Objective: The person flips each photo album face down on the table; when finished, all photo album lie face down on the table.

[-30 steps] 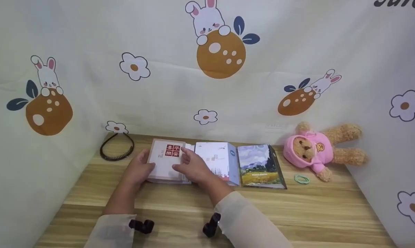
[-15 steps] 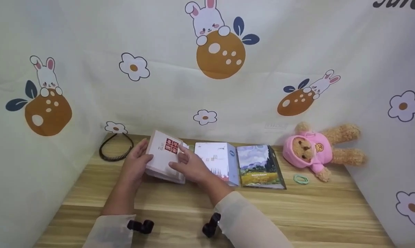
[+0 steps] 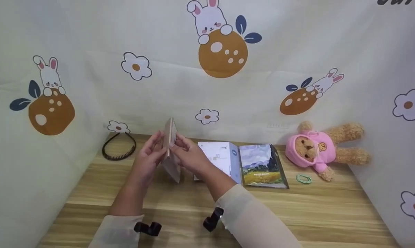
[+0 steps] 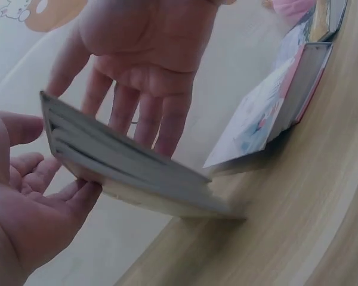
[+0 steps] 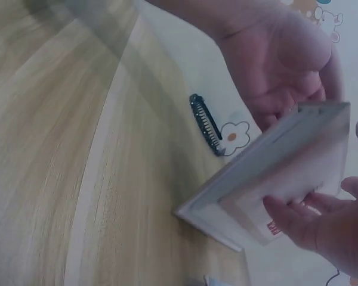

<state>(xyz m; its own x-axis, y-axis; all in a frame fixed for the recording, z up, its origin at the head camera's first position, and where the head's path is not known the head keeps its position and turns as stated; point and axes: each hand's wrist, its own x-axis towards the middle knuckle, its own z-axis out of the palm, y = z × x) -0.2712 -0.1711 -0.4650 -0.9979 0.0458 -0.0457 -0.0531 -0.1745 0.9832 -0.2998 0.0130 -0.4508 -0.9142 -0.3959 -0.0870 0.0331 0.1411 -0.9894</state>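
Note:
Both hands hold a pale album (image 3: 170,155) up off the wooden table, tipped on edge so its narrow spine faces the head camera. My left hand (image 3: 147,158) grips it from the left, thumb near the spine and fingers against the cover. On the other side my right hand (image 3: 193,158) pinches it, thumb at the spine and fingers along the cover with the red square print. The left wrist view shows the page edges of the album (image 4: 125,158) with gaps between the leaves. In the right wrist view its lower corner hangs close over the tabletop.
Right of the hands lie a white-and-blue album (image 3: 216,150) and an album with a painted landscape (image 3: 259,165). A black toothed headband (image 3: 117,157) lies at the left. Further right are a green hair tie (image 3: 303,178) and a teddy bear (image 3: 326,150) in pink, near the cloth wall.
The album has come up from lying nearly flat, cover upward, and is turned on edge with its spine toward me. Both hands have shifted with it and turned around its sides.

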